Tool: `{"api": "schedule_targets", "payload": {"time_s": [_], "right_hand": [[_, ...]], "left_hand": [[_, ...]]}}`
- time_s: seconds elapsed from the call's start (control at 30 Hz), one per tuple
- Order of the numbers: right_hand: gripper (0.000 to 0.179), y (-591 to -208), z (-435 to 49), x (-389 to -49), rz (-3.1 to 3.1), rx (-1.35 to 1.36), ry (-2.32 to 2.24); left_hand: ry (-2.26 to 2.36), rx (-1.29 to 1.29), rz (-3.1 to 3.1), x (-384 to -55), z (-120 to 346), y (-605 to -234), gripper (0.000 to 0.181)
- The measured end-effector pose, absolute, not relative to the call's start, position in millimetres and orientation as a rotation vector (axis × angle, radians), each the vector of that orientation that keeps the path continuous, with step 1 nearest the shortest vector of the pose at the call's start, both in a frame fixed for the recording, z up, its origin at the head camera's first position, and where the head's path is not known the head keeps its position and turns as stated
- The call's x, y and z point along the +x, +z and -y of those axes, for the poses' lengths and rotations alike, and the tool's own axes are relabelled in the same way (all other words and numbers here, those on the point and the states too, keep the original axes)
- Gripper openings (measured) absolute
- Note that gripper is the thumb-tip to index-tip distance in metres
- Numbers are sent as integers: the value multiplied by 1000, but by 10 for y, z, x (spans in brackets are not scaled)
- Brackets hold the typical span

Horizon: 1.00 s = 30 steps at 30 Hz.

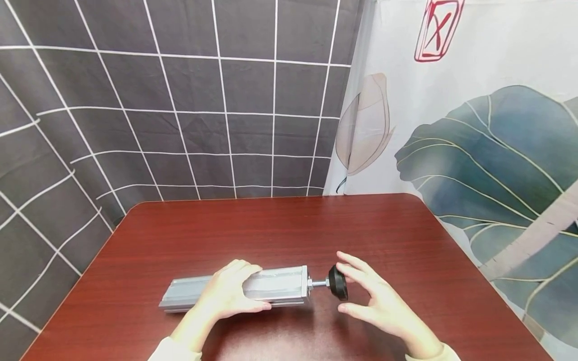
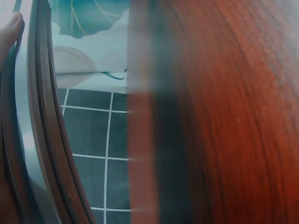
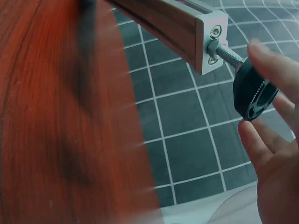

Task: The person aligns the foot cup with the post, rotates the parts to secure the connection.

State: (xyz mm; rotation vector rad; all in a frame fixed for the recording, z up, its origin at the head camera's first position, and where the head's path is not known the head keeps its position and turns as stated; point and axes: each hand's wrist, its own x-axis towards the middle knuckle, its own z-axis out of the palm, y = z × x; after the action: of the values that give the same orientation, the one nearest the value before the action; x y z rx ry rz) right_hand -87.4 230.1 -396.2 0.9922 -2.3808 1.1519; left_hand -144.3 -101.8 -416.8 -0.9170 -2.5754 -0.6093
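A silver aluminium profile (image 1: pixel 275 285) lies lengthwise in the head view, with a flat end plate at its right end. A threaded rod with a nut sticks out of that plate and carries a black levelling foot (image 1: pixel 337 283). My left hand (image 1: pixel 228 291) grips the profile around its middle, thumb along the near side. My right hand (image 1: pixel 377 301) is at the foot, its spread fingers on the far side and the thumb just below the near edge. In the right wrist view, fingertips (image 3: pixel 246 127) come right up to the rim of the foot (image 3: pixel 252 91).
The red-brown wooden table (image 1: pixel 253 225) has rounded far corners. Behind it hangs a dark grey cloth (image 1: pixel 189 100) with a white grid. A white curtain (image 1: pixel 402 30) with large leaf prints hangs at the right.
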Motion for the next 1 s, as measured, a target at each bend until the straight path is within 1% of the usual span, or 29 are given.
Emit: {"api": "schedule_targets", "payload": {"time_s": [0.1,0.2,0.3,0.5,0.63,0.7,0.8,0.9,1.0], "right_hand": [[63,-3947,-2295,-873,2349,1015,1079],[64,-3949,-2275,-865,2345,969,1147],[63,-3960,-2247,-848,2387,852,1292],[54,-3929,-2183,-823,2532,545,1476],[51,-3906,-2147,-831,2588,424,1554],[50,-3904,-2140,-839,2602,405,1567],[54,-3918,-2156,-851,2582,480,1563],[68,-3934,-2200,-861,2534,662,1512],[80,-3950,-2255,-872,2465,876,1328]], "left_hand": [[-607,-926,2593,-1429,1016,-4143,66],[-603,-932,2601,-1419,1014,-4130,65],[-586,-930,2605,-1415,1014,-4127,66],[-549,-934,2574,-1409,1010,-4151,65],[-521,-940,2533,-1420,1002,-4179,65],[-519,-938,2527,-1426,1003,-4195,65],[-536,-924,2548,-1431,1014,-4214,66],[-578,-899,2591,-1431,1042,-4212,65],[-605,-890,2618,-1435,1063,-4201,63]]}}
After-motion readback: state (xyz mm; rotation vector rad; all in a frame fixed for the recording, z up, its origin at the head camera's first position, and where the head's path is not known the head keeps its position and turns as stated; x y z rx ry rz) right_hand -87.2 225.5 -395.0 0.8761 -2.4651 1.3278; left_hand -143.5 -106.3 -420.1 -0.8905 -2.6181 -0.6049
